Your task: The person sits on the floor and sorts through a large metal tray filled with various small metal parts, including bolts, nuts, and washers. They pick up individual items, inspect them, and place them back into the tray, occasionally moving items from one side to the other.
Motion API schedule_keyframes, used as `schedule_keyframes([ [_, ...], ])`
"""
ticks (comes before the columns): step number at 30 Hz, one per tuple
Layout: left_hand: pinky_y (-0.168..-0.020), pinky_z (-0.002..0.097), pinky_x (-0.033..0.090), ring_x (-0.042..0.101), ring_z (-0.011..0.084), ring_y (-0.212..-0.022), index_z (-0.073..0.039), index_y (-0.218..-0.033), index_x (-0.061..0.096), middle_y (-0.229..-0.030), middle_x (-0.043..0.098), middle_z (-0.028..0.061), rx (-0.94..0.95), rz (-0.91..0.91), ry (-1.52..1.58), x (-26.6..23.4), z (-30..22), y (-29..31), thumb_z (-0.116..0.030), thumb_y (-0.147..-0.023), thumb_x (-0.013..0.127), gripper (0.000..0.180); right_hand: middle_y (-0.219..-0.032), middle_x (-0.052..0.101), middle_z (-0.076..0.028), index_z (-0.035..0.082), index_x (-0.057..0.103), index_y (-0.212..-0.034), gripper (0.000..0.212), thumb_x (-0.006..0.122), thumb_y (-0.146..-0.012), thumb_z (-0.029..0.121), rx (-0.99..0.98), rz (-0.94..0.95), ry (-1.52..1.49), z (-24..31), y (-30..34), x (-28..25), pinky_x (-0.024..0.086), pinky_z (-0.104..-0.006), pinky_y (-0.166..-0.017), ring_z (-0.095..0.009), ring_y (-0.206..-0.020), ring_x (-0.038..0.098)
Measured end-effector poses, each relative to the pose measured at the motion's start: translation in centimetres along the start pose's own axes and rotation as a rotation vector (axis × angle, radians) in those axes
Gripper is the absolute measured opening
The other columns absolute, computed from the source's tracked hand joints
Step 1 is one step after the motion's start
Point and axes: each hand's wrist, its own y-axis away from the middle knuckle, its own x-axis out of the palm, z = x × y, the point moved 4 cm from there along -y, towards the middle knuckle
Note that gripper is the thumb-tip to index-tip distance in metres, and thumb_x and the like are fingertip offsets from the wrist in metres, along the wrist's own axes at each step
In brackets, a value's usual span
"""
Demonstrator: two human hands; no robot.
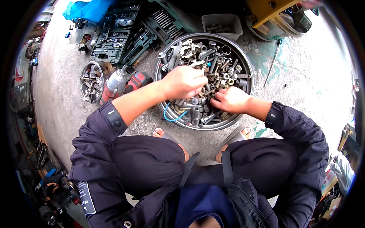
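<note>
Head view gives me both bare hands over a heap of loose hardware. My left hand (184,81) is curled palm-down above the pile's left half, its fingers bent to a narrow gap; a pale, slim piece (197,64) lies just beyond the knuckles, and I cannot tell whether the fingers hold anything. My right hand (232,99) dips its fingertips among the parts on the near right; they are partly hidden, so I cannot say if they pinch a piece. The bolts and nuts (225,81) fill a round metal basin (250,70) on the concrete floor (61,98), with a light-blue loop (173,119) at its near left edge. Left of it I see a cordless impact wrench (117,79) and, farther left, a small bowl (102,74) of metal pieces. Beyond lie open socket-set cases (104,57), a blue plastic bag (87,11) and a translucent bin (238,26). A thin rod (272,62) lies right of the basin, near a bucket (266,34).
</note>
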Motion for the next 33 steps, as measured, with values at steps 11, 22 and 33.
schedule_keyframes([
  [11,-0.061,0.0378,0.052,0.064,0.0285,-0.069,-0.004,-0.092,0.065,-0.078,0.063,0.0092,-0.128,-0.116,0.056,-1.0,1.1,0.2,0.001,-0.076,0.069,0.017,-0.076,0.063,-0.013,0.005,0.052,-0.092,0.028,0.071,-0.078,0.019,0.300,-0.013,-0.182,-4.0,1.4,-3.7,0.056,-0.0456,-0.062,-0.034,-0.071,0.068],
  [22,-0.071,0.0389,0.048,0.060,0.0267,-0.079,-0.006,-0.103,0.063,-0.089,0.059,0.0068,0.168,0.369,0.116,2.8,-3.5,-0.8,-0.016,-0.074,0.072,0.032,-0.095,0.065,-0.021,0.002,0.050,-0.104,0.040,0.074,-0.081,0.024,0.880,-0.196,-0.152,-7.7,4.3,-4.6,0.056,-0.0496,-0.075,-0.043,-0.090,0.067],
  [33,-0.094,0.0383,0.043,0.055,0.0196,-0.110,-0.014,-0.101,0.067,-0.109,0.059,0.0002,0.262,0.770,0.015,4.9,-6.3,0.8,-0.037,-0.069,0.083,0.042,-0.101,0.062,-0.013,0.004,0.058,-0.106,0.039,0.072,-0.079,0.027,0.473,0.196,-0.471,2.3,1.8,1.7,0.058,-0.0468,-0.073,-0.034,-0.087,0.070],
])
